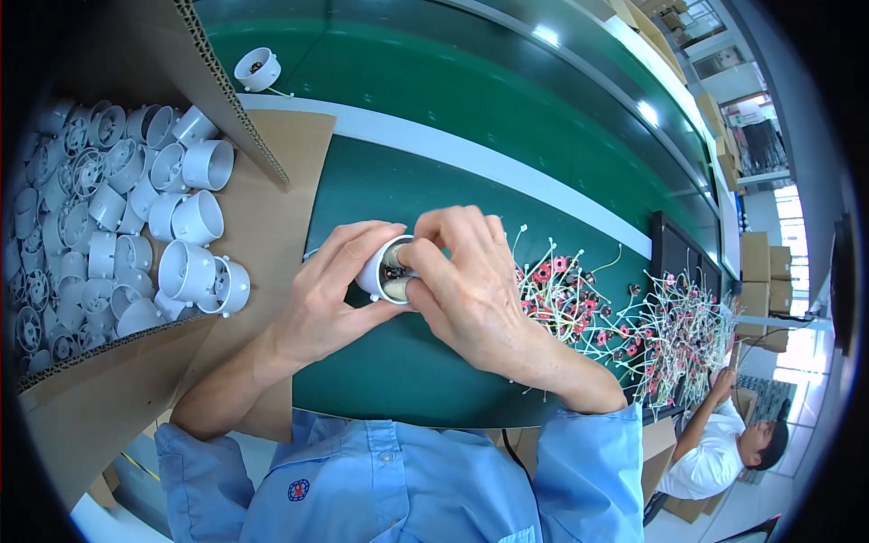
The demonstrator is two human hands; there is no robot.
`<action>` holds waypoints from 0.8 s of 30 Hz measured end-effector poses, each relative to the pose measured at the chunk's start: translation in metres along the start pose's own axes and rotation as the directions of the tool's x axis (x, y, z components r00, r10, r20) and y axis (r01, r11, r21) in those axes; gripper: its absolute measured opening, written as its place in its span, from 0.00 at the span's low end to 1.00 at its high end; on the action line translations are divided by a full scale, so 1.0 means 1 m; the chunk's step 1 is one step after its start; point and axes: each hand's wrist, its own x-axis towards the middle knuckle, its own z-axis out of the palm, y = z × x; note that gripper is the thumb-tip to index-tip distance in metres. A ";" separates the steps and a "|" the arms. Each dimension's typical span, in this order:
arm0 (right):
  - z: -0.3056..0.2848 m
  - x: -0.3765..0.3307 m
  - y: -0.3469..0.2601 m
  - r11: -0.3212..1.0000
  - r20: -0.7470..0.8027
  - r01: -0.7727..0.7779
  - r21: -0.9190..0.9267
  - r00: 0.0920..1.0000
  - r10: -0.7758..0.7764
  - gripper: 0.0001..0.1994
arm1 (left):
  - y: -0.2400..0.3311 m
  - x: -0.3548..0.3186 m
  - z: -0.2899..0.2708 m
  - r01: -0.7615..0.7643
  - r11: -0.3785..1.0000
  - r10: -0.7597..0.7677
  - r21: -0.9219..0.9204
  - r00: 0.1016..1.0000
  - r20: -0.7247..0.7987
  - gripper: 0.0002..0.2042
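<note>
My left hand [326, 294] is wrapped round a white cylindrical plastic housing [369, 277], tilted so its mouth faces right. Thumb and forefinger of my right hand [475, 294], in pale finger covers, reach into that mouth. Between those fingertips sits a small dark part [394, 271] with coppery bits; the fingers press on it inside the housing, and partly hide it. Right of my right hand lies a loose pile of small red-and-black parts with pale wires [566, 290].
At left an open cardboard box [100, 371] holds many white housings [107, 206]. A bigger wired-part heap [679, 330] lies in a black tray at right. One housing with a part inside [258, 70] stands on the green belt [398, 63]. A co-worker [715, 443] is at right.
</note>
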 end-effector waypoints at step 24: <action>0.024 -0.001 0.016 0.911 0.052 -0.292 0.290 0.956 0.290 0.12 | -0.005 0.004 0.004 -0.032 0.995 0.040 0.095 0.996 -0.080 0.30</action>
